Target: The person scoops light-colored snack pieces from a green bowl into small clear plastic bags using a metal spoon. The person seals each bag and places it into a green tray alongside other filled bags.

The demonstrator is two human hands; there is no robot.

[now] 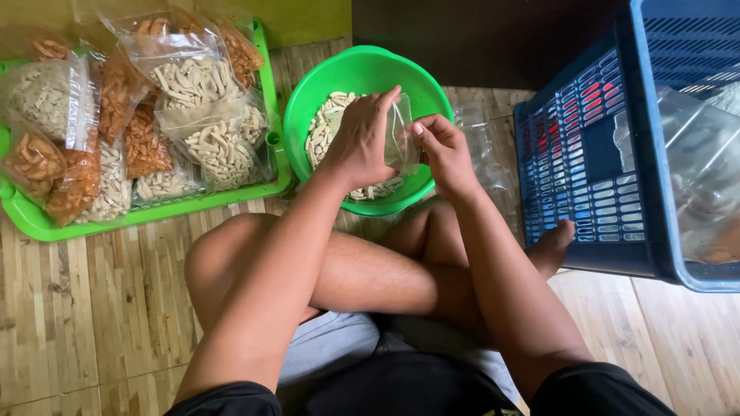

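Plastic bag [402,142], thin, limp and slippery, hangs over the green bowl [362,65]; left hand [362,139] and right hand [443,150] pinch its mouth, the best hold.

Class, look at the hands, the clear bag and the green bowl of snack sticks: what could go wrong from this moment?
1. Both the left hand and right hand pinch the thin clear plastic bag; it might tear or slip.
2. The bag hangs over the green bowl near its front rim, so pale snack sticks could spill onto the wooden floor.
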